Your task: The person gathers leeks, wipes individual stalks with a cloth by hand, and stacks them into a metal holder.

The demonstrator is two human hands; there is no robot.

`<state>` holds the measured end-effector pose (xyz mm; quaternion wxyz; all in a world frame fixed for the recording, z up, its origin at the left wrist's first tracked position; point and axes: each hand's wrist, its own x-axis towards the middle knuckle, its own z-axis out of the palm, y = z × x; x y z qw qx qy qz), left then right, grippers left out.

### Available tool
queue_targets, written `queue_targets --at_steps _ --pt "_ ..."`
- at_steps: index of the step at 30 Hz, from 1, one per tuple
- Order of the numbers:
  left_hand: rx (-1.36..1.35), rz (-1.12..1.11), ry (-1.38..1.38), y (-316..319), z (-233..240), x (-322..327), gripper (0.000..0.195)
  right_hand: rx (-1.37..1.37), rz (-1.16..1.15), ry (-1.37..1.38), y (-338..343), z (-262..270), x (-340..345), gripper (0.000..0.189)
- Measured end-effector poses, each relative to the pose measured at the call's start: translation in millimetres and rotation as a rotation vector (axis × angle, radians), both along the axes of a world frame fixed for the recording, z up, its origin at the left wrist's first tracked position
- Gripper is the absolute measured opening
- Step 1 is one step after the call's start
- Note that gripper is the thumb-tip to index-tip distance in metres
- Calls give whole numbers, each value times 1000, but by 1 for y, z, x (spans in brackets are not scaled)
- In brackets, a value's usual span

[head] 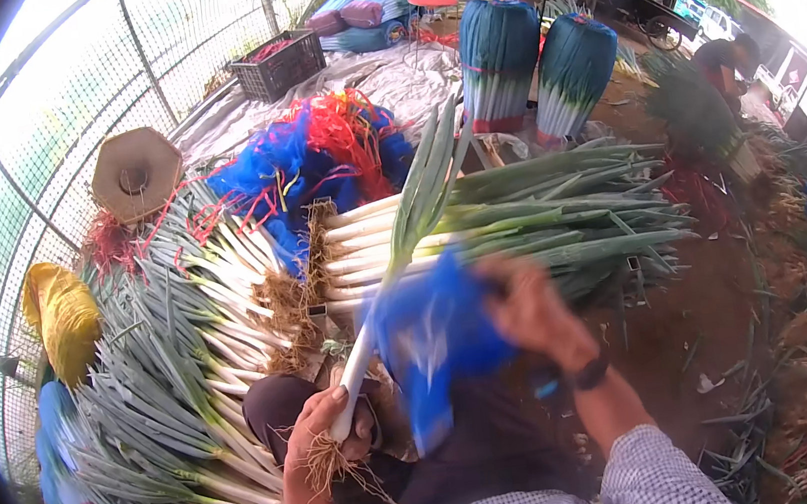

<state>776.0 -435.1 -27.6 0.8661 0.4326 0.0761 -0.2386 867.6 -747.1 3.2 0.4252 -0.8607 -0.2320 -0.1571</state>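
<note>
My left hand (pixel 327 427) grips a single green onion (pixel 359 352) by its white shank, just above the hairy roots. Its green leaves slant up and away from me. Beside the shank, my right hand (pixel 531 304) holds a blue cloth (pixel 435 324), blurred by motion; whether the cloth touches the onion cannot be made out. Just beyond lies a stack of green onions (pixel 505 217), roots to the left and leaves to the right, on a low metal rack (pixel 316 312). A large heap of loose green onions (pixel 191 429) spreads along my left side.
Blue netting (pixel 264 163) with red ties (pixel 347 134) lies behind the stack. Two wrapped onion bundles (pixel 501 59) stand upright at the back. A black crate (pixel 278 63) and a red stool (pixel 432 1) are farther off. At right, a person (pixel 721 66) bends near more onions.
</note>
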Motion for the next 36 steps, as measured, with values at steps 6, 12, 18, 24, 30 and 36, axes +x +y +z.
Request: queue_targets --at_steps 6,12,18,24,30,36 --pt "68 3 -76 -20 37 12 41 208 -443 -291 -8 25 97 16" --pt "193 17 -48 -7 58 46 40 -44 234 71 69 -32 105 29" --pt "229 159 -16 24 88 44 32 33 -77 -473 13 34 99 32" --pt "376 73 -359 70 94 64 31 561 55 323 34 18 48 28" --pt "215 132 -235 87 103 94 34 329 262 577 114 -34 -1 26" --pt "285 124 -521 89 91 81 38 112 282 -64 124 0 -13 25"
